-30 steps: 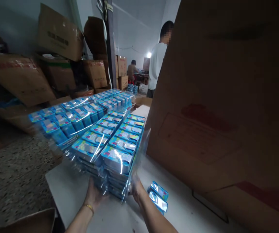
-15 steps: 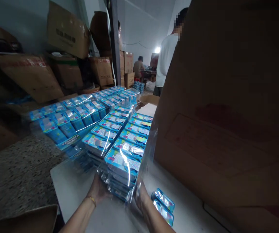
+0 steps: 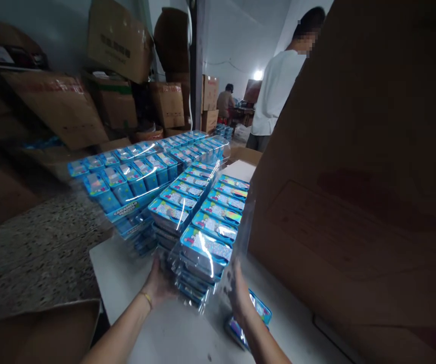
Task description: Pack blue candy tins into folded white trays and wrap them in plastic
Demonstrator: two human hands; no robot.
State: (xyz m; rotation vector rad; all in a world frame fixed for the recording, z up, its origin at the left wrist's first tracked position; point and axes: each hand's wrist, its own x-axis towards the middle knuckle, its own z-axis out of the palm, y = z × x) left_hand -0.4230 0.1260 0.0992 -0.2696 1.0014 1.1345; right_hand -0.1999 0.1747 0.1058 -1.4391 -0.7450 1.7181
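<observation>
Holds left hand (image 3: 162, 284) and right hand (image 3: 240, 293) apart, one at each side of the near end of the film-wrapped stack (image 3: 207, 242), with thumbs up along the loose clear film. Cannot tell how far to call the fingers closed, with most of them hidden or blurred. Wears a thin gold-coloured bracelet (image 3: 147, 299) on left wrist.

Has the film-wrapped stack over the white tabletop (image 3: 157, 336), with long rows of blue, picture-topped packs in several layers, running away from the body. Catches bright streaks of light on the film. Reaches toward the near end only, well short of the far rows. Has the second blue stack (image 3: 138, 177) just beside it on the left, also under clear film, with "CARAMELO" readable on the near face.

Keeps right forearm above the loose blue packs (image 3: 260, 307), partly covering them, on the tabletop.

Faces the large cardboard box (image 3: 354, 177) on the right, close to the tabletop and filling much of that side. Has the open carton (image 3: 47, 331) at lower left, above the speckled floor (image 3: 56, 242). Looks out on the piled cartons (image 3: 119, 43), some tilted, at upper left, and past the dark post (image 3: 196, 65) to the standing person in a white shirt (image 3: 278, 86) and the seated person (image 3: 225, 102) farther back.
</observation>
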